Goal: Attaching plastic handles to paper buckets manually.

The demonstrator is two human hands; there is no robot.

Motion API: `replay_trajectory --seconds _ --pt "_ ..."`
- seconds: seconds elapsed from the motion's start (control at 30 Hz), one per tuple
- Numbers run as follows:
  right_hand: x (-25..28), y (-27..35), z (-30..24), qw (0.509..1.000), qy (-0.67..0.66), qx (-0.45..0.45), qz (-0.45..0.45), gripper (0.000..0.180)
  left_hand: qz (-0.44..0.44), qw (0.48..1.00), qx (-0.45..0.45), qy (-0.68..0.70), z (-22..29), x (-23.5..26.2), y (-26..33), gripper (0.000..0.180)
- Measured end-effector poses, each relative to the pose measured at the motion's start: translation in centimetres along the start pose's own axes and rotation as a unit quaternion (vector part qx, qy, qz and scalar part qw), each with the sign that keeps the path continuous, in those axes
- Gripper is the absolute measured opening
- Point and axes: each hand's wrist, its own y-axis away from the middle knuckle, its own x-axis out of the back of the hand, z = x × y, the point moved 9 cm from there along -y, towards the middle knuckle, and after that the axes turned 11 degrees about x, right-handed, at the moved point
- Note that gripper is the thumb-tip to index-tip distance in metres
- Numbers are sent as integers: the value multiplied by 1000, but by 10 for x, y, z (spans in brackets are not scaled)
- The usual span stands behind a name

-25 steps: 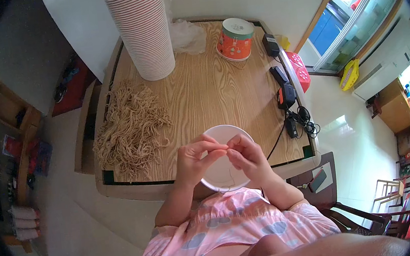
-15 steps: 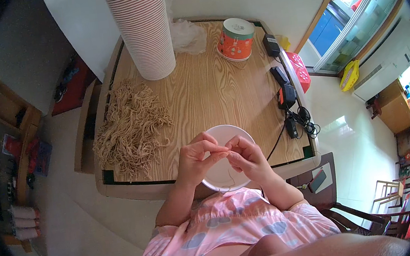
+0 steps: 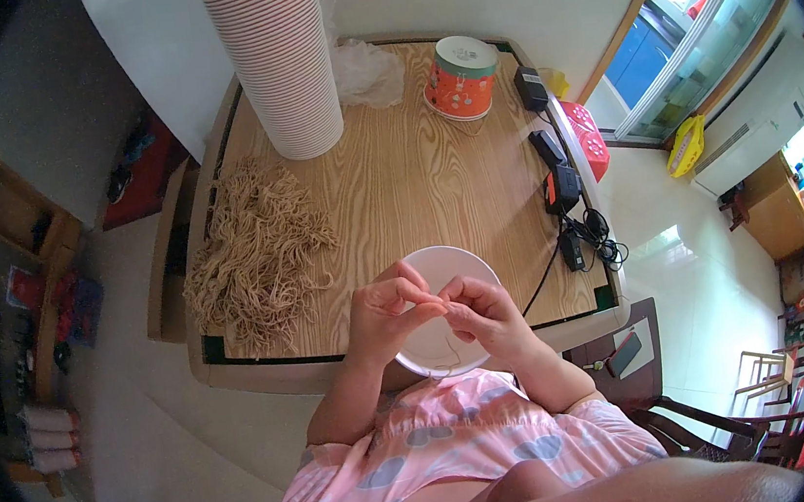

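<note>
In front of my body, at the table's near edge, is a white paper bucket (image 3: 470, 265) with its open mouth facing up. Over that mouth my left hand (image 3: 392, 313) and my right hand (image 3: 483, 313) meet, thumbs and forefingers pinched together at the tips. A thin tan string (image 3: 450, 348) hangs below the fingers and crosses the bucket's near rim. Its end between my fingertips is too small to see clearly. To the left lies a loose heap of tan strings (image 3: 260, 256), apart from both hands.
A tall stack of white paper buckets (image 3: 280, 68) rises at the table's back left, beside crumpled clear plastic (image 3: 369, 73). An orange and green paper bucket (image 3: 462, 78) stands upside down at the back. Black adapters and coiled cables (image 3: 595, 226) line the right edge.
My fingertips have shifted very slightly, still pinched together over the bucket. Nothing else has visibly moved on the table.
</note>
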Motion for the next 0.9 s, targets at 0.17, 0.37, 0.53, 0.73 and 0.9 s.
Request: replay_trajectory --seconds 0.17,0.37,0.53,0.73,0.9 --pt "1 0 1 1000 -20 -14 17 15 -15 1000 0 -20 8 -4 0 13" --pt "5 -2 0 999 -22 -10 39 13 -22 996 6 -83 11 -5 0 16" --pt "9 -2 1 998 -23 6 58 11 -29 998 12 -63 8 -8 0 20" --pt "9 -4 -5 997 2 42 65 6 17 999 5 -30 1 -3 -1 16" --pt "10 -3 -9 991 74 88 67 5 60 977 3 -206 9 -3 1 17"
